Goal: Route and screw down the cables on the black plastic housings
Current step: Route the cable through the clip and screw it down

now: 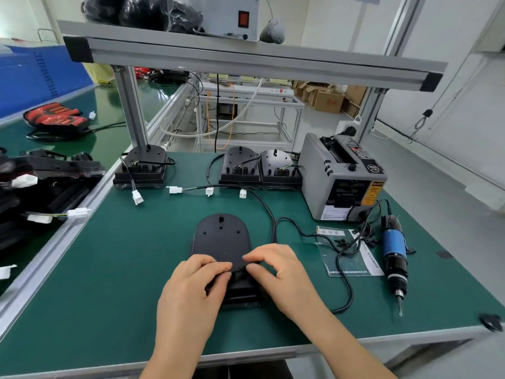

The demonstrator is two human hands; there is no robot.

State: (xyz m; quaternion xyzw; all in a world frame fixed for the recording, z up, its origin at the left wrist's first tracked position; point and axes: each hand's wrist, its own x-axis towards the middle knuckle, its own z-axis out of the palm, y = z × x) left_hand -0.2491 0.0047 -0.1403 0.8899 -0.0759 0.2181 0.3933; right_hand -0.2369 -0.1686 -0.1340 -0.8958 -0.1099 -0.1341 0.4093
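A black plastic housing (221, 239) lies flat on the green mat in front of me, rounded end away. My left hand (191, 285) grips its near end with curled fingers. My right hand (276, 272) pinches a small dark part at the same near end, thumb and fingers bent. A black cable (273, 220) runs from behind the right hand up toward the back row. Three more housings stand at the back: one on the left (143, 168) and two side by side (240, 165) (278, 168), each with wires and white connectors (175, 190).
A grey tape dispenser (341, 176) stands at the back right. An electric screwdriver (395, 255) lies at the right beside a bag of small black parts (347, 250). More black housings (41, 173) pile up on the left bench. An aluminium frame post (131, 110) rises behind.
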